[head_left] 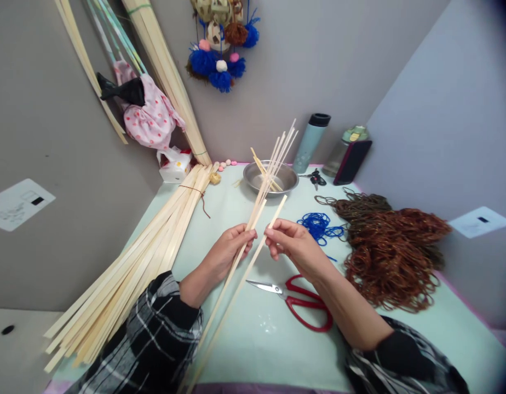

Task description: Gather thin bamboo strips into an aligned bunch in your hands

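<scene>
In the head view my left hand [236, 246] is closed around several thin pale strips [273, 164], whose tips fan out toward the back of the table. They look like bamboo or wood. Between thumb and fingers, my right hand [288, 241] pinches a single pale strip [259, 249], which runs down toward the table's front edge beside the others. Red-handled scissors [292, 298] lie on the table below my right hand, their blades partly open. Behind the strip tips stands a metal bowl [292, 183] with some short yellowish strips in it.
A tied bundle of wide strips [154, 241] spans the table's left side. Brown cord [392, 257] is heaped at right, near a tangle of blue cord [318, 227]. A blue tumbler [311, 143], a bottle [339, 153], a phone [352, 162] and small black scissors [316, 178] stand or lie at the back.
</scene>
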A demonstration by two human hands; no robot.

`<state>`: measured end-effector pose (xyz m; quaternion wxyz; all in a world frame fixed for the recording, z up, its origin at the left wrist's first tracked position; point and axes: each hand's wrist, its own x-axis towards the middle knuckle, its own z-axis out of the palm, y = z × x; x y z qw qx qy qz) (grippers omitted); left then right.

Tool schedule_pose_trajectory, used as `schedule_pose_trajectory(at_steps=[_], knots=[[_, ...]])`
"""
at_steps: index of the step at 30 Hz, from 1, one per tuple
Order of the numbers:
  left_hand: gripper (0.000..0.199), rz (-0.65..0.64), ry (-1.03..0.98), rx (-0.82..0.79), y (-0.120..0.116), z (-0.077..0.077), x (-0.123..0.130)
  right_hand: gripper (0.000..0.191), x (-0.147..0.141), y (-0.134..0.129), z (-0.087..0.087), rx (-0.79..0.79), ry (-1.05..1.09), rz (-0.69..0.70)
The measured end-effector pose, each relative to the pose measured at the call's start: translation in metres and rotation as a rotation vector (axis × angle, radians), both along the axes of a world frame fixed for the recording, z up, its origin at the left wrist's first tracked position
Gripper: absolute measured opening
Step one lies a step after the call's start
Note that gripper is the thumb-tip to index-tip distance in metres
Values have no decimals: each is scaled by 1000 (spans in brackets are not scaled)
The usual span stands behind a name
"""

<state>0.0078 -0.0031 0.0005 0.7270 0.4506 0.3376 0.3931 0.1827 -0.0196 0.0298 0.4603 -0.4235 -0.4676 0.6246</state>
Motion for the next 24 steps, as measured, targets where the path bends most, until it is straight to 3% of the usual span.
schedule_pose_trajectory(at_steps=[7,13,18,24], knots=[[32,-217,-104,8,-4,7,1,26,3,2,-4,35,42,12],[31,-183,-93,-30,-4,8,0,27,2,4,-3,9,76,31],[22,-125,-121,56,-6,9,4,26,1,4,-4,20,88,1],[22,-95,-17,50,-5,7,-1,27,1,5,-6,32,60,-18]])
